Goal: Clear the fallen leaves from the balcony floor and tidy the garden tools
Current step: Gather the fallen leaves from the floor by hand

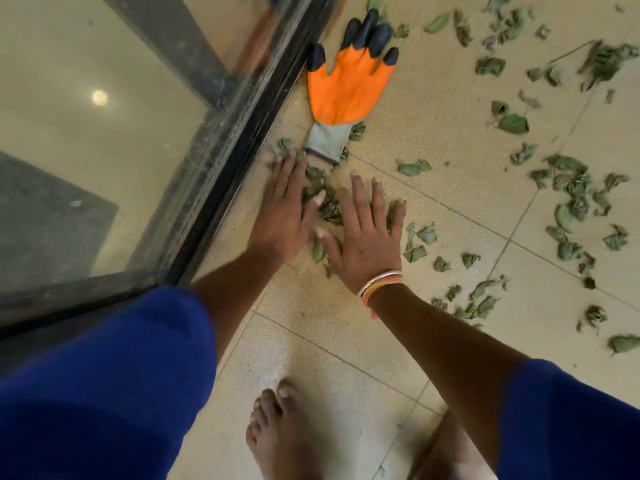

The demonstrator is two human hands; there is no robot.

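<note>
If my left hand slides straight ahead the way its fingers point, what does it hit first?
Most likely the crumpled leaf just past the left hand fingertips, beside the door track. Close behind it, slightly to the right, lies the grey cuff of the orange glove.

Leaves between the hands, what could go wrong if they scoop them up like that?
The left hand and right hand are bare while the orange glove lies unused just beyond them, so dry bits in the leaf pile might scratch or dirty the skin. The pile sits close to the door track, so some leaves could get pushed into it. Flat, straight fingers may also let crumbly pieces slip out.
</note>
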